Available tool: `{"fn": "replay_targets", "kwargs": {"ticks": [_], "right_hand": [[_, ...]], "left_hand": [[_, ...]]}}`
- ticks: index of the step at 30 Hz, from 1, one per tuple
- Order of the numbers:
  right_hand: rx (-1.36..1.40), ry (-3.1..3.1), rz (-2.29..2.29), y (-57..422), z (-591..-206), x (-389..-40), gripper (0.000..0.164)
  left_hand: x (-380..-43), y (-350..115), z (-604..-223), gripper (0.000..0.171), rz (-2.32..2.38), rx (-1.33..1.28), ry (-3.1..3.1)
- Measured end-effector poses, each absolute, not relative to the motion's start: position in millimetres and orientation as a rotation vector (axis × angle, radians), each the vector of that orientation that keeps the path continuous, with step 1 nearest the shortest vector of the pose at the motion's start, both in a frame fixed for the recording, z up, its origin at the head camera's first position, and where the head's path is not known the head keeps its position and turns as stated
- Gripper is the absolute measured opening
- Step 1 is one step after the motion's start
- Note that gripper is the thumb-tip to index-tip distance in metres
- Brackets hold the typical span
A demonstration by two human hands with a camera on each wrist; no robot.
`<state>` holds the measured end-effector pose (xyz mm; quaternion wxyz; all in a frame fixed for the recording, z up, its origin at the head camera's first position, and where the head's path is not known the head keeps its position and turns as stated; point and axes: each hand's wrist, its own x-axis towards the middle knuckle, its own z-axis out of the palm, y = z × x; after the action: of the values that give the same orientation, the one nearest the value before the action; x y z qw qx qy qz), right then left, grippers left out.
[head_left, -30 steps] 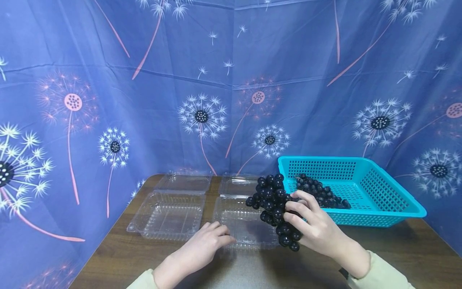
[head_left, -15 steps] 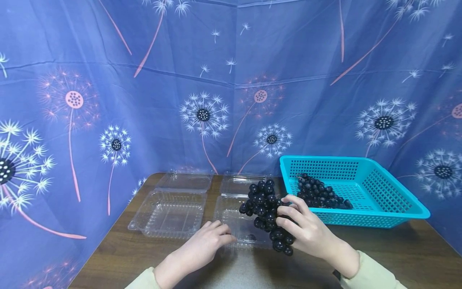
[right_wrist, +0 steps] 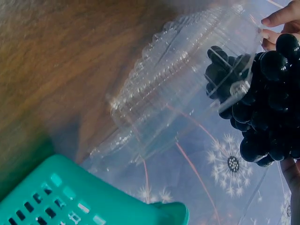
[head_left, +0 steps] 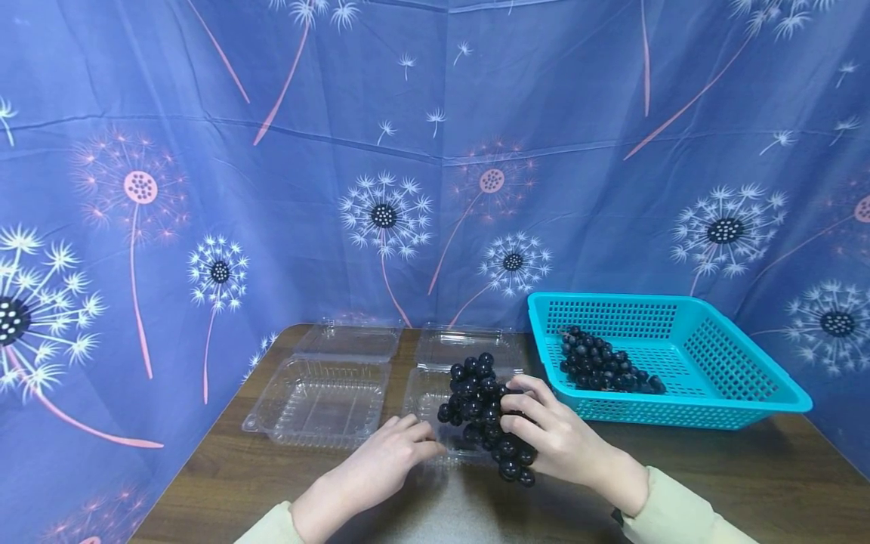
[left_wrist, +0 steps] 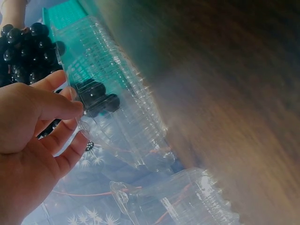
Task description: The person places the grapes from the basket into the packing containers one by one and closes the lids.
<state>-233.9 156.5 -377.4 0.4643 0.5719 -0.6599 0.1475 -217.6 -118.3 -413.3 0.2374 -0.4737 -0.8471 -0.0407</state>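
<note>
My right hand [head_left: 560, 438] grips a bunch of black grapes [head_left: 478, 404] from its right side. The bunch is over the right clear plastic clamshell container [head_left: 420, 391] and covers much of its tray. My left hand [head_left: 390, 461] is at that container's near left corner. In the left wrist view, the thumb and fingers of the left hand [left_wrist: 44, 126] pinch the clear rim, and grapes show through the plastic. The right wrist view has the bunch [right_wrist: 272, 98] partly against or behind the clear wall; which one I cannot tell.
A second open clamshell container [head_left: 326, 400] stands to the left, its lid laid back. At the right, a turquoise slotted basket [head_left: 680, 412] holds another bunch of dark grapes [head_left: 601, 363]. Behind the brown table [head_left: 204, 491] hangs a blue dandelion-print cloth [head_left: 299, 204].
The right hand has carried the bunch of grapes left and slightly down, from beside the basket to over the right container. The left hand has stayed at the container's corner.
</note>
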Motion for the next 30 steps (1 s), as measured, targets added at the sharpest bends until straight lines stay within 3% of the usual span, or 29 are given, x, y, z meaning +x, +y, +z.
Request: {"fn": "replay_targets", "kwargs": {"ticks": [16, 22, 30], "right_hand": [[1.359, -1.718, 0.479, 146.4, -389.0, -246.5, 0.015], [1.346, -1.753, 0.527, 141.8, -392.9, -251.5, 0.026], [1.287, -1.781, 0.670, 137.2, -400.4, -261.9, 0.030]], "left_hand": [[-219.1, -116.6, -414.1, 0.044, -0.115, -1.300, -2.304], [-218.4, -116.3, -413.1, 0.042, -0.128, -1.305, -2.307], [-218.5, -116.5, -413.6, 0.044, -0.128, -1.306, -2.300]]}}
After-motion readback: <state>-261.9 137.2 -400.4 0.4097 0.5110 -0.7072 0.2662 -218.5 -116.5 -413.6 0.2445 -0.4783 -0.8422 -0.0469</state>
